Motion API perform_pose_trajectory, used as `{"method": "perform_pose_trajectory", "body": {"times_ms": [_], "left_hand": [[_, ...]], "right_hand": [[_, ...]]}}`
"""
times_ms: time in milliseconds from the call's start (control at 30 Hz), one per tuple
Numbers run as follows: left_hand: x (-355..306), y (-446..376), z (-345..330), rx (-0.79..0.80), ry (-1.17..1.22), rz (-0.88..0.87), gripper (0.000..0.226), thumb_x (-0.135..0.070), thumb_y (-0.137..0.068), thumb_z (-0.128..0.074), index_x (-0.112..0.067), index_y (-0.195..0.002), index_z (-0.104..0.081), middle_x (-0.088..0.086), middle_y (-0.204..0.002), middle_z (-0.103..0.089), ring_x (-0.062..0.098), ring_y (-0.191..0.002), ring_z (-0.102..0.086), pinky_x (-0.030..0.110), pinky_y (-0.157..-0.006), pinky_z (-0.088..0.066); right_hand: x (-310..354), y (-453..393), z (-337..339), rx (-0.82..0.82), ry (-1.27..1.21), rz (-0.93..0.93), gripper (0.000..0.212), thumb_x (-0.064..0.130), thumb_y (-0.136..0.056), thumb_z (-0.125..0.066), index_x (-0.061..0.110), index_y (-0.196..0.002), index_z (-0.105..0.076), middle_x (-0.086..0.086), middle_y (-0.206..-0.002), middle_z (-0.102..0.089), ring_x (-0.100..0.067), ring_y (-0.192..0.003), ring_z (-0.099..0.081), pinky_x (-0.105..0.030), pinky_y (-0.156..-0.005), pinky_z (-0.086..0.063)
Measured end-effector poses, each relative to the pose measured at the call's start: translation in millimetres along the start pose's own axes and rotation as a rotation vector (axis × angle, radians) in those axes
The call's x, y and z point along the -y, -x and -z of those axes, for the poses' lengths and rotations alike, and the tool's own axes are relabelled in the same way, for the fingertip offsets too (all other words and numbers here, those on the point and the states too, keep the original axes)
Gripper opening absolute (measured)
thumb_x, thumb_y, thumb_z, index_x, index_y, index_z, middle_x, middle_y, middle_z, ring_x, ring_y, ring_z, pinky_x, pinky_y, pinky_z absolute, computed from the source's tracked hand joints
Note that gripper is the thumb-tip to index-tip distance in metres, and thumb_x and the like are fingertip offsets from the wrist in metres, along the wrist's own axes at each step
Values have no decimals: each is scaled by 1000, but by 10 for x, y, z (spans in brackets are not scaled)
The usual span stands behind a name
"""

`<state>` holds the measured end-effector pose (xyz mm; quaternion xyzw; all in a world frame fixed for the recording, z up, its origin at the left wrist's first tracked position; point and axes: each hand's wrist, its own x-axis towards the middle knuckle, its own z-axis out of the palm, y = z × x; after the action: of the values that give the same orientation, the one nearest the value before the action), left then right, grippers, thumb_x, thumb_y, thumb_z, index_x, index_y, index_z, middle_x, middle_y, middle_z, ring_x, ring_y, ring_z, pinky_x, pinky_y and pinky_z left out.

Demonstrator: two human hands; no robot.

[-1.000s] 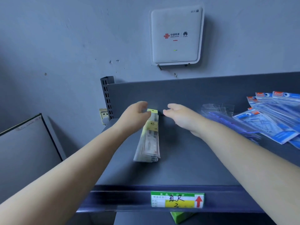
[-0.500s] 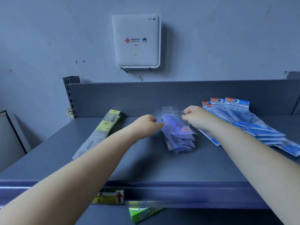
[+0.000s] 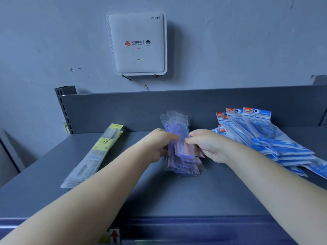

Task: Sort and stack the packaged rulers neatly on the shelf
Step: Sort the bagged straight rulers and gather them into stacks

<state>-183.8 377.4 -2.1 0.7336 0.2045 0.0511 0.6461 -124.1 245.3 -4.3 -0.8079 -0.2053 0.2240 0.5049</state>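
A stack of clear packets with purple rulers (image 3: 178,131) stands tilted on the grey shelf (image 3: 168,195), its lower end resting on the shelf surface. My left hand (image 3: 157,145) grips the stack's left edge and my right hand (image 3: 206,145) grips its right edge. A pile of yellow-labelled ruler packets (image 3: 95,156) lies at the left of the shelf, pointing toward the back corner. Several blue geometric ruler packets (image 3: 261,137) lie fanned out and overlapping at the right.
The shelf's grey back panel (image 3: 177,106) rises behind the packets, with a slotted upright post (image 3: 63,110) at its left end. A white router box (image 3: 138,43) hangs on the wall above. A price tag with a red arrow (image 3: 114,236) sits on the shelf's front lip.
Both hands left the yellow-labelled pile, moved right to the purple ruler packets, and now grip that stack from both sides, raising its far end. The view shifted right.
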Motion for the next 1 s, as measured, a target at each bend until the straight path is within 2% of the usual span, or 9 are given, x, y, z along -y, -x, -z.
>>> {"method": "perform_pose_trajectory", "body": {"times_ms": [167, 233, 333, 400, 533, 667, 767, 833, 1000], "left_hand": [[-19, -3, 16, 29, 139, 48, 11, -2, -83, -58, -2, -95, -58, 10, -76, -58, 18, -54, -60, 25, -55, -50], [-15, -18, 5, 42, 144, 67, 20, -7, -77, -64, -2, -96, -60, 13, -88, -62, 22, -66, -64, 31, -73, -55], [-30, -21, -11, 29, 94, 73, 42, -9, -66, -71, 3, -106, -61, 17, -98, -60, 29, -84, -59, 45, -96, -46], [-35, -27, -5, 25, 76, 74, 40, -6, -74, -69, 7, -111, -59, 17, -93, -60, 30, -80, -60, 46, -92, -49], [-39, -1, 26, 56, 140, 113, 23, 0, -85, -59, 3, -108, -56, 12, -78, -64, 20, -52, -65, 32, -65, -56], [-55, 34, 69, 73, 202, 152, 37, 2, -86, -56, 2, -123, -50, 14, -86, -64, 22, -61, -65, 32, -65, -55], [-67, 63, 81, 81, 211, 159, 23, 4, -85, -55, 2, -108, -55, 12, -67, -67, 20, -47, -65, 28, -48, -56], [-72, 82, 79, 66, 202, 161, 7, 4, -85, -56, 1, -92, -58, 9, -59, -64, 18, -43, -63, 25, -45, -54], [-110, 141, 140, 59, 228, -6, 12, 5, -85, -55, -7, -88, -58, 7, -79, -63, 16, -57, -62, 22, -56, -53]], "right_hand": [[-45, -22, -16, 20, -176, 16, 33, 4, -93, -51, -16, -119, -48, -10, -92, -53, -22, -75, -50, -25, -68, -41], [-64, -11, -35, 12, -250, 26, 46, 2, -89, -58, -12, -129, -43, -15, -119, -55, -25, -95, -53, -29, -84, -42], [-39, -2, 2, 30, -369, 5, 15, -11, -83, -59, -1, -87, -70, -15, -100, -64, -23, -86, -63, -31, -84, -50], [-14, -2, 34, 64, -416, -8, 18, -14, -81, -59, 0, -72, -65, -12, -77, -67, -21, -72, -64, -31, -76, -52], [12, -6, 10, 56, -393, -39, 10, -12, -80, -60, -2, -80, -63, -11, -74, -65, -21, -67, -63, -31, -71, -54], [57, 26, -35, 56, -364, -42, 15, -8, -82, -61, 2, -72, -58, -10, -70, -62, -20, -62, -61, -29, -56, -52], [62, 47, -71, 69, -358, -21, 10, -8, -84, -59, -3, -91, -62, -14, -92, -65, -25, -82, -63, -39, -76, -53], [65, 68, -93, 69, -357, -17, 31, -9, -85, -57, -5, -116, -57, -16, -111, -64, -30, -97, -62, -45, -91, -50], [121, 109, -163, 34, -415, 86, 44, -11, -82, -58, -3, -125, -49, -18, -115, -64, -32, -104, -63, -46, -91, -50]]}}
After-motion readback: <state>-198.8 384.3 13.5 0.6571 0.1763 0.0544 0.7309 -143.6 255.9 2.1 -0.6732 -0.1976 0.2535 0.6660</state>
